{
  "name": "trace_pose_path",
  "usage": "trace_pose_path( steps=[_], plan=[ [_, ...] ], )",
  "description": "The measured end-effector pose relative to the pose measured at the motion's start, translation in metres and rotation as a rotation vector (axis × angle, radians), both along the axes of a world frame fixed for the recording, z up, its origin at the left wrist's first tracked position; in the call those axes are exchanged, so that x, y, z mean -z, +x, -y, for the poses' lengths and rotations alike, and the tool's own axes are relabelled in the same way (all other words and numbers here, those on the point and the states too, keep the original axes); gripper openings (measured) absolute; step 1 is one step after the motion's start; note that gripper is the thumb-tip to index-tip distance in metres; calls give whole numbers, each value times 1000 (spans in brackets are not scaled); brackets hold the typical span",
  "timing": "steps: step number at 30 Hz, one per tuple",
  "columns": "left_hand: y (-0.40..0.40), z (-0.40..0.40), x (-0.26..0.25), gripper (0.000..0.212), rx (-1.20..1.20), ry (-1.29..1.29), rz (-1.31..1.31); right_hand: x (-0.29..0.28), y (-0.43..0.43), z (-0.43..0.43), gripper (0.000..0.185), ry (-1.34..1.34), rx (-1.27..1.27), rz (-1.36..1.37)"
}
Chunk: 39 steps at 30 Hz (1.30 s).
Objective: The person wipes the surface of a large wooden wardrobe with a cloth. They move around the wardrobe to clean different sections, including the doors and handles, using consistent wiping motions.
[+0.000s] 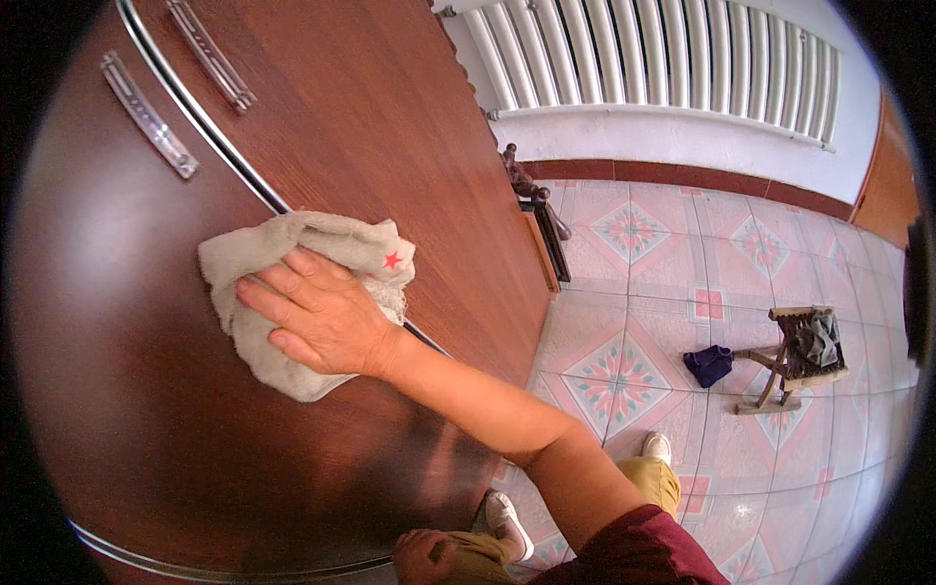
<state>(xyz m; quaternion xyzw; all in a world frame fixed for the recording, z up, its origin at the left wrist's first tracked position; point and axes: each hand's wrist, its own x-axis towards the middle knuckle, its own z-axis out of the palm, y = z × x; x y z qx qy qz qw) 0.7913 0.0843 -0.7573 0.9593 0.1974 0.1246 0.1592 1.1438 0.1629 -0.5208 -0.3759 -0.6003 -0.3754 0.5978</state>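
Note:
My right hand (pixel 322 314) lies over a folded grey-beige cloth (pixel 270 365) with a small red star, pressing it against the glossy reddish-brown wood-grain door of a cabinet (pixel 351 110). Its fingers are bent slightly and partly sunk into the folds. Under the cloth runs a silver metal trim strip (pixel 197 117), seen above and below it. At the bottom edge, my left hand (pixel 418 557) is dim and partly cut off beside the knee of the yellowish trousers; whether it holds anything cannot be told.
Two clear handles (pixel 150 117) (pixel 212 55) flank the trim strip. A white radiator (pixel 643 58) hangs on the wall. On the patterned tile floor stands a folding stool (pixel 790 351) with a grey cloth on it, a dark blue cloth (pixel 708 365) beside it. Dark turned wood (pixel 534 183) is near the cabinet.

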Motion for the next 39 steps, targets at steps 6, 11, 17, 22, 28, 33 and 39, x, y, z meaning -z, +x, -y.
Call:
trace_pose_path(
  steps=[6,11,17,22,28,33,39],
  plan=[
    [1,3,-9,17,-30,-109,-37,5,-8,-1,54,-4,-59,-52],
    [-8,-7,-18,18,-84,-177,-152,7,-9,3,55,-16,-67,-73],
    [-37,0,-32,22,-283,-252,-274,15,-29,3,54,108,-14,-227],
    [-60,12,-32,19,-300,-165,-264,22,-43,10,50,119,13,-321],
    [-69,46,-24,19,-149,-15,-114,29,-45,13,48,104,107,-281],
    [-16,58,-42,21,-219,-30,-9,30,-43,17,48,42,143,-242],
    [84,33,-38,24,-183,19,-89,30,-38,23,47,-159,-14,-262]
  ],
)
